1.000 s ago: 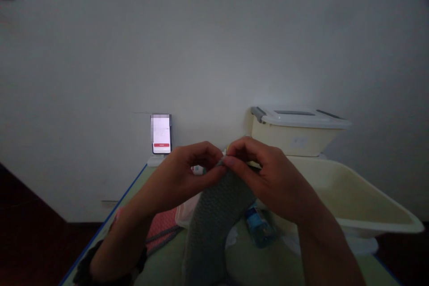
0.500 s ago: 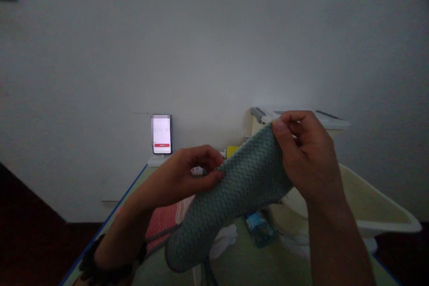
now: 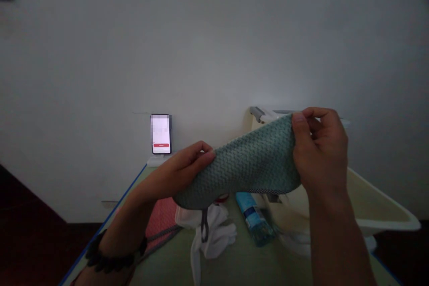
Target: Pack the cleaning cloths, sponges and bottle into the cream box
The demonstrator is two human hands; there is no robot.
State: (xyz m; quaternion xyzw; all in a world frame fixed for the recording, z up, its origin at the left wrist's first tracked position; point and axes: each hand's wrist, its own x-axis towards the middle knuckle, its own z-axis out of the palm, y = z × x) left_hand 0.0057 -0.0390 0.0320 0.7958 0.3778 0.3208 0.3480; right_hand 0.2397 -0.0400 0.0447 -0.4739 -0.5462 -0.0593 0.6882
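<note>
A green textured cleaning cloth [image 3: 248, 161] with a dark edge and a hanging loop is stretched between my two hands in the air. My left hand [image 3: 182, 165] pinches its upper edge on the left. At the upper right corner, my right hand [image 3: 320, 152] grips the cloth between thumb and fingers. Below the cloth lie a crumpled white cloth or glove [image 3: 217, 232] and a bottle of blue liquid [image 3: 256, 221]. A folded pink cloth [image 3: 163, 219] lies partly behind my left forearm.
A lit phone [image 3: 161, 134] stands on a white holder at the table's back left. A cream basin [image 3: 378, 201] sits on the right, partly behind my right arm. Behind the green cloth is a white box-like item with a grey part [image 3: 257, 113]. The wall rises behind the table [image 3: 167, 263].
My right hand has moved right and slightly up, and my left hand a little left. The green cloth is now stretched flatter, with its left end raised, uncovering more of the white cloth and bottle.
</note>
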